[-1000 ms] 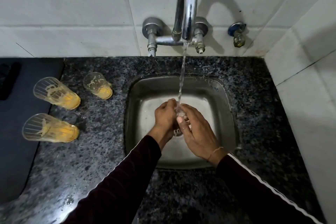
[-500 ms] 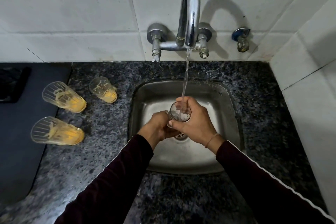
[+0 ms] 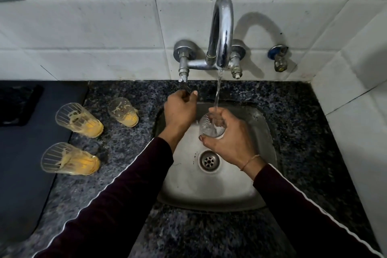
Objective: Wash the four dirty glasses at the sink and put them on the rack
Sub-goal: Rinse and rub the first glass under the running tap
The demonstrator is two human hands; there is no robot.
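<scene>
My right hand (image 3: 230,144) grips a clear glass (image 3: 211,126) upright over the steel sink (image 3: 261,132), and the tap's water stream (image 3: 217,90) runs into it. My left hand (image 3: 180,109) is up at the back edge of the sink, fingers curled round the left tap handle (image 3: 186,86). Three dirty glasses with yellow residue stand on the granite counter to the left: one nearest the sink (image 3: 123,112), one further left (image 3: 78,120), one in front (image 3: 69,159).
The chrome tap (image 3: 222,33) juts from the white tiled wall. A small valve (image 3: 279,58) sits to its right. A dark mat (image 3: 25,142) covers the counter at the left. The sink drain (image 3: 209,161) is open. A tiled wall bounds the right side.
My left hand let go of the glass and rose to the left tap handle. My right hand keeps the glass under the stream, now held alone.
</scene>
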